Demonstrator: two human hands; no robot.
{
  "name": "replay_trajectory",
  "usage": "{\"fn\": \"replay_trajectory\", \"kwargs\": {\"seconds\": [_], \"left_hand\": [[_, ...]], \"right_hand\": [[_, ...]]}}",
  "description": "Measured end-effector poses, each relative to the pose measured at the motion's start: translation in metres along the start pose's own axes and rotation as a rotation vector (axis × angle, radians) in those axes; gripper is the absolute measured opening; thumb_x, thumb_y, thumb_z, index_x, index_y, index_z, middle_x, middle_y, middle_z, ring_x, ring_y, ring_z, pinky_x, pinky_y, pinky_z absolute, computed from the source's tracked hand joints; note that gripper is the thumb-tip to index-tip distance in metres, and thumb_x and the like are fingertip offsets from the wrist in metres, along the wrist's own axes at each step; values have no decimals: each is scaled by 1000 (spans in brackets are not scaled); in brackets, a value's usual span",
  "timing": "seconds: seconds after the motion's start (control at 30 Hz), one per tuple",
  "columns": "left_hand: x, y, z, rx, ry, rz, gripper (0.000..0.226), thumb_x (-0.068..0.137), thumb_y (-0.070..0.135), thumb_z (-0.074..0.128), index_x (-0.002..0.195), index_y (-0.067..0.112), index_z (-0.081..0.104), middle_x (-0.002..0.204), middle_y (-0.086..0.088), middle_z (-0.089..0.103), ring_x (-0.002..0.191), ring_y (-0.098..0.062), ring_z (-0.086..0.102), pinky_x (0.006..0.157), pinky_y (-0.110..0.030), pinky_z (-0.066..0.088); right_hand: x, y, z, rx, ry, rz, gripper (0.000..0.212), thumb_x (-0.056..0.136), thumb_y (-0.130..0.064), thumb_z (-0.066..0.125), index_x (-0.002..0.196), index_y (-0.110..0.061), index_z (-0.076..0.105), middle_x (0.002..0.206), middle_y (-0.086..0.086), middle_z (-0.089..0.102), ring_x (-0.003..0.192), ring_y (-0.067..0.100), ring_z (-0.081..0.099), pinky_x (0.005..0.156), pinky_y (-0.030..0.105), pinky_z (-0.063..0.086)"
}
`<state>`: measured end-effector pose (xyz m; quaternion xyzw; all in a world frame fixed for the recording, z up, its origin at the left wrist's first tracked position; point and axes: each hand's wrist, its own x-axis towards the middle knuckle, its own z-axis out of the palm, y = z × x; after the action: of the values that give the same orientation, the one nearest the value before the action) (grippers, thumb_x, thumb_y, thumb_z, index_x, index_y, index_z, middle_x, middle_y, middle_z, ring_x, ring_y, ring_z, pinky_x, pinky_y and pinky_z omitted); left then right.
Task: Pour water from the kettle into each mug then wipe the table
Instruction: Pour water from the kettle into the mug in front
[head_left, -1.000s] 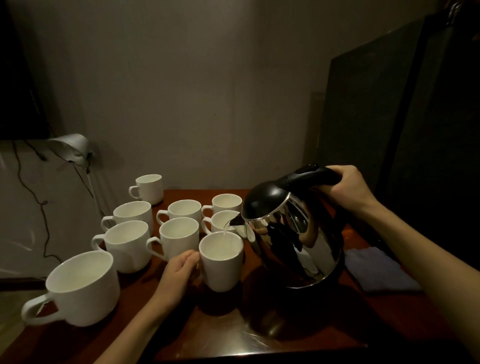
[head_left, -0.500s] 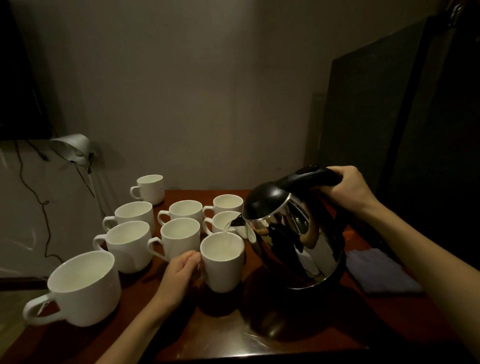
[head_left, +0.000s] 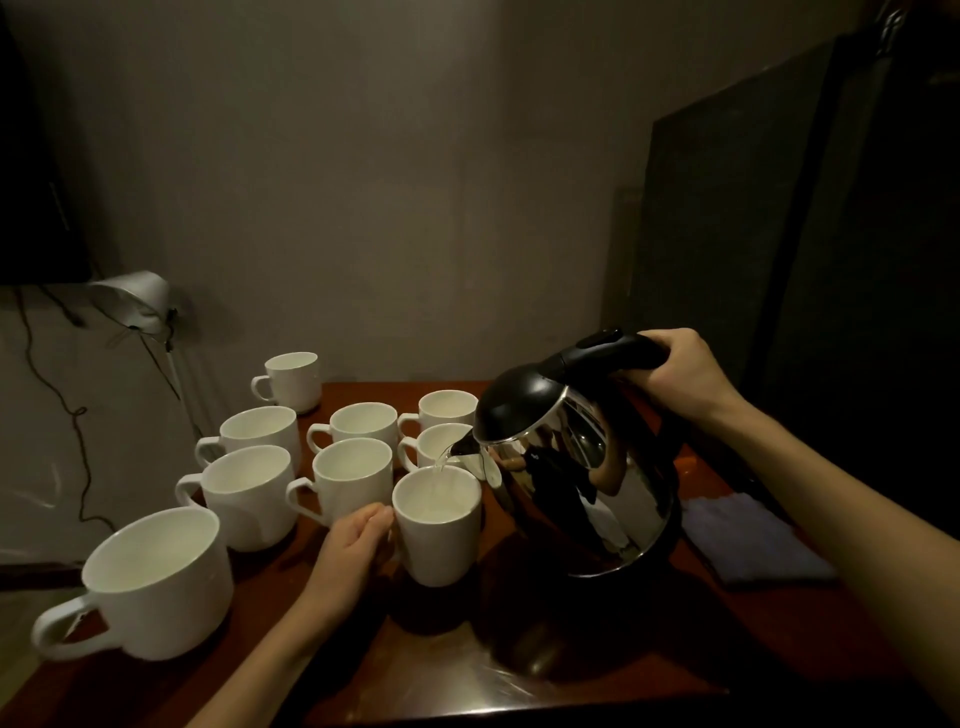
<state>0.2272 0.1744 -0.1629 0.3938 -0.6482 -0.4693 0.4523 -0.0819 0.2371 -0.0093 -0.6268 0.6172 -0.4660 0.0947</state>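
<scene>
Over the front mug (head_left: 439, 535), kettle (head_left: 576, 467) tilted (water streaming), right hand (head_left: 675, 374) gripping its handle, left hand (head_left: 353, 545) clasping mug.

On the table (head_left: 571, 675), the kettle (head_left: 582, 488) hangs tilted just right of the near mug (head_left: 439, 525), its spout over that mug's rim. The left hand (head_left: 348, 551) touches the near mug's left side, and the right hand (head_left: 680, 379) grips the kettle's handle behind and right of it. Eight other mugs (head_left: 249, 493) stand left of and behind the near mug; a folded cloth (head_left: 753, 540) lies right of the kettle.
</scene>
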Motion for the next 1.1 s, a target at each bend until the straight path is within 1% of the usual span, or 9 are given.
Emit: {"fn": "replay_trajectory", "kwargs": {"seconds": [0.1,0.2,0.33,0.4,0.6,0.77,0.93,1.03,1.1], "left_hand": [[0,0,0,-2,13,-2,33,96,13,41,80,-12,56,55,0,55,55,-13,50,54,-25,40],[-1,1,0,1,24,10,33,96,12,41,85,-14,57,65,-12,56,62,-21,51,58,-29,41],[0,2,1,-5,20,-17,32,96,12,40,74,-5,57,50,1,53,52,-12,48,51,-23,38],[0,2,1,-14,16,-23,31,95,12,40,72,-3,55,46,3,51,49,-10,46,50,-23,36],[0,1,1,-21,23,-15,31,95,11,41,72,-4,54,46,3,49,48,-10,44,49,-23,34],[0,0,1,-10,30,-1,32,95,11,42,79,-13,54,50,1,50,52,-15,44,50,-25,35],[0,0,0,-13,27,6,32,95,11,41,72,-8,54,51,-1,49,52,-17,43,50,-25,34],[0,0,1,-5,32,10,32,95,11,41,76,-10,56,60,-11,54,57,-20,47,54,-27,37],[0,0,1,-11,32,5,32,95,10,41,72,-4,57,53,-3,54,54,-16,47,52,-26,37]], "right_hand": [[1,1,0,-13,1,-6,10,83,-8,63,92,-10,67,90,12,68,87,25,65,86,50,52],[2,1,0,-25,4,-10,11,83,-6,62,89,-14,66,90,12,68,87,25,65,85,49,52],[2,0,0,-38,7,-15,11,83,-5,62,87,-15,66,89,13,68,86,26,65,84,49,53],[2,0,0,-37,3,-15,11,83,-6,62,88,-15,66,89,13,68,86,25,65,84,47,53],[1,1,-1,-21,4,-10,9,83,-8,63,91,-13,67,90,13,68,87,26,65,84,47,53],[0,0,-1,-4,-6,-7,8,84,-9,63,90,-12,66,91,13,68,88,25,65,85,46,53],[1,1,-2,-5,-17,8,9,84,-9,62,90,-15,65,92,12,67,89,25,65,84,43,53],[1,0,-2,-9,-21,-3,9,84,-9,62,90,-15,65,92,11,67,90,25,64,84,41,53],[1,0,-2,-12,-23,-1,11,84,-8,62,90,-17,65,92,11,67,90,24,64,85,43,53]]}}
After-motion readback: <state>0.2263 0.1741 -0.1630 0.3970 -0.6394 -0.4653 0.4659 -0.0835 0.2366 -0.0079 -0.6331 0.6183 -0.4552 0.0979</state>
